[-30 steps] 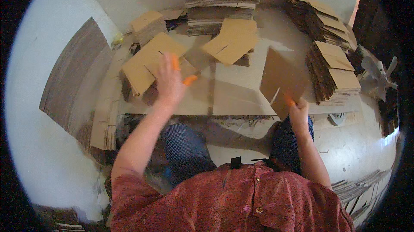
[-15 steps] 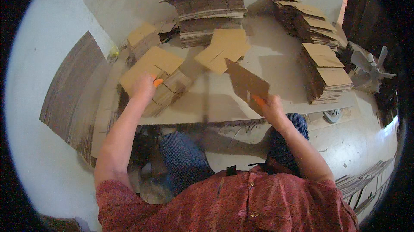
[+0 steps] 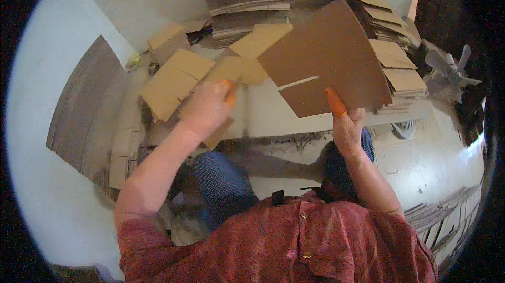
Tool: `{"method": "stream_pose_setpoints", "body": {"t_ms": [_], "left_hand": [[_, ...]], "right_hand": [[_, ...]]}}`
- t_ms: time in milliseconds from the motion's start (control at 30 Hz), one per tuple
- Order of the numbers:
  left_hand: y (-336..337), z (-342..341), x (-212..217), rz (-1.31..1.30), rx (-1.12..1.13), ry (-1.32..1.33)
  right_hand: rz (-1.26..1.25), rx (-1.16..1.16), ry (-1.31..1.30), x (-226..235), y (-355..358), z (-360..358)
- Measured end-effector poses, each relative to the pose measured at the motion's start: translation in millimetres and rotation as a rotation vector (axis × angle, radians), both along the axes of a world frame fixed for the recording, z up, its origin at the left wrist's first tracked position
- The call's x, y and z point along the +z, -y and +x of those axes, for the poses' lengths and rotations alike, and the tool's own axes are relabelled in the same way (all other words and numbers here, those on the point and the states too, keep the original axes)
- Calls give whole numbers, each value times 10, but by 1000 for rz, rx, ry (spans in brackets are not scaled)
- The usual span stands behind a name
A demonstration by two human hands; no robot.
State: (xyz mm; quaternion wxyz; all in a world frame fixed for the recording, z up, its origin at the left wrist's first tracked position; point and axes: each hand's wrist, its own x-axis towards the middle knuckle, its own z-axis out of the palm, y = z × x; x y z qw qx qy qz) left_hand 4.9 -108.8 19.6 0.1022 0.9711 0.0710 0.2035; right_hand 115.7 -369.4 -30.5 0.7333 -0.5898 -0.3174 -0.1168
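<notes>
My right hand [image 3: 348,127] grips a brown cardboard sheet [image 3: 329,56] by its near edge, with an orange-covered thumb on its face. The sheet is tilted up toward me, and a pale slot runs in from its left edge. My left hand [image 3: 208,108], also with an orange thumb cover, is closed on a tan cardboard piece [image 3: 220,70], smeared by motion and partly hidden behind the hand. Left of that hand lies a pile of slotted cardboard pieces [image 3: 171,80]. Farther off, between the hands, another tan piece [image 3: 260,40] rests on the table [image 3: 263,106].
A tall stack of cardboard [image 3: 250,6] stands at the back. More stacks [image 3: 402,80] line the right side, partly behind the raised sheet. A grey-white fan [image 3: 447,67] sits at far right. Cardboard sheets [image 3: 87,109] lean on the left wall.
My right hand has turned the cardboard sheet from nearly edge-on to broad face toward me. My left hand has moved right from the pile with a piece in it.
</notes>
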Motion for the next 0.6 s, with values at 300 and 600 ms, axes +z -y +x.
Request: {"method": "stream_pose_setpoints", "body": {"t_ms": [300, 600], "left_hand": [[526, 249, -345, -335, -222, -1], [650, 397, -327, -649, -23, -43]], "right_hand": [[-67, 97, -22, 281, 214, -87], [-118, 77, 59, 365, 331, -12]]}}
